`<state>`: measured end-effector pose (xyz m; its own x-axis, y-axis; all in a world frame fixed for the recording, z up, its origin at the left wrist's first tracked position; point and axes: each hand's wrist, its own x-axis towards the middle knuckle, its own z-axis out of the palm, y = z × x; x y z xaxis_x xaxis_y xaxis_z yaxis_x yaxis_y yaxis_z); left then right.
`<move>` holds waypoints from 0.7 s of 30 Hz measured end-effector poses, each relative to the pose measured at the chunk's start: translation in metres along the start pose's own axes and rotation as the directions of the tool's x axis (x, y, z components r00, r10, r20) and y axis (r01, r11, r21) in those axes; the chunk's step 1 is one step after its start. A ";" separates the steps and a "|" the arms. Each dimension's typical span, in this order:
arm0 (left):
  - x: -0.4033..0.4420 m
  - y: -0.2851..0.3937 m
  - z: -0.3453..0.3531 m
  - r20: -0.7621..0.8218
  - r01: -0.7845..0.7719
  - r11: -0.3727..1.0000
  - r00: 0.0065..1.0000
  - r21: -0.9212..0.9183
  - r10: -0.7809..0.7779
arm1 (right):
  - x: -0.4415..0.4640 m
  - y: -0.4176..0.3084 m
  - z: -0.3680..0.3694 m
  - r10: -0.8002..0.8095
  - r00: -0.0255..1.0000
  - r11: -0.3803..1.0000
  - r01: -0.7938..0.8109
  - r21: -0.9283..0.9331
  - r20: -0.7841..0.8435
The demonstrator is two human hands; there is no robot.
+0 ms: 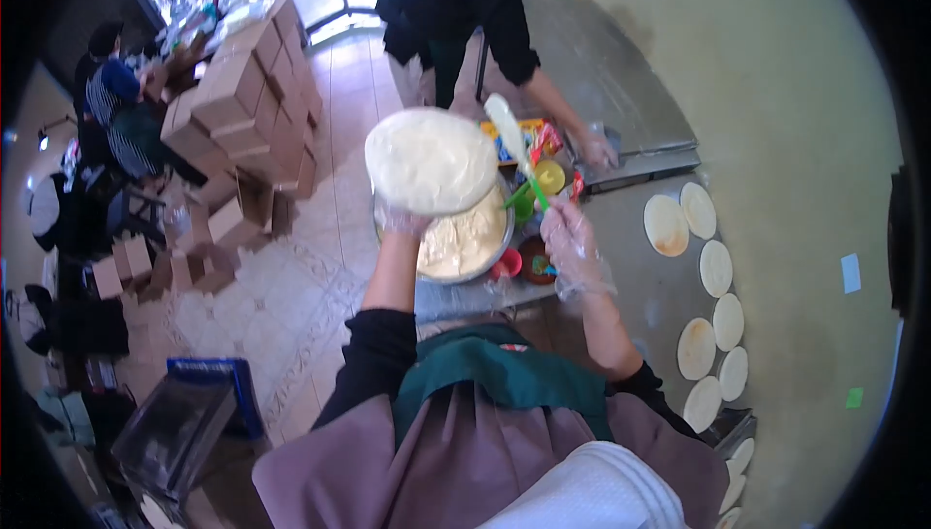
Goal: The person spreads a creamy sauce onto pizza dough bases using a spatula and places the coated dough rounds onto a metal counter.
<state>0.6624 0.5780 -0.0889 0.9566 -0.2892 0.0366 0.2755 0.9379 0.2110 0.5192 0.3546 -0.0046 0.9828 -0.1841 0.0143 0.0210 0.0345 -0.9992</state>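
A flat round bread covered with white cream is held up by my left hand, which wears a clear plastic glove and supports it from below. Behind and beneath it is a large metal bowl of pale cream. My gloved right hand is closed round the green handle of a spatula, whose blade is coated in white cream and points up beside the bread. Small cups, one yellow and one pink, stand right of the bowl.
Several flatbreads lie along the metal counter at right. A co-worker in black reaches over the counter ahead. Stacked cardboard boxes, another person and a blue-edged crate are at left.
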 end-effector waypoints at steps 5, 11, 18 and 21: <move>-0.006 -0.002 0.003 0.064 0.157 0.975 0.987 -0.158 -0.149 | 0.014 -0.005 0.000 -0.124 0.991 0.965 0.131 -0.226 0.046; -0.012 -0.002 -0.002 0.126 0.353 0.899 0.935 -0.260 -0.331 | 0.040 -0.005 0.001 -0.287 0.939 0.767 0.345 -0.541 0.191; -0.020 -0.006 0.011 -0.152 0.349 0.923 0.933 0.161 -0.326 | 0.031 -0.016 0.019 -0.262 0.788 0.490 0.606 -0.627 0.556; -0.027 -0.002 0.012 -0.129 0.365 0.925 0.927 0.106 -0.352 | 0.025 -0.030 0.022 -0.312 0.702 0.493 0.695 -0.523 0.640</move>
<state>0.6348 0.5815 -0.0781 0.8025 -0.5732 -0.1658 0.5941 0.7414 0.3121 0.5472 0.3706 0.0267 0.8010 0.4883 0.3462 0.5979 -0.6243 -0.5028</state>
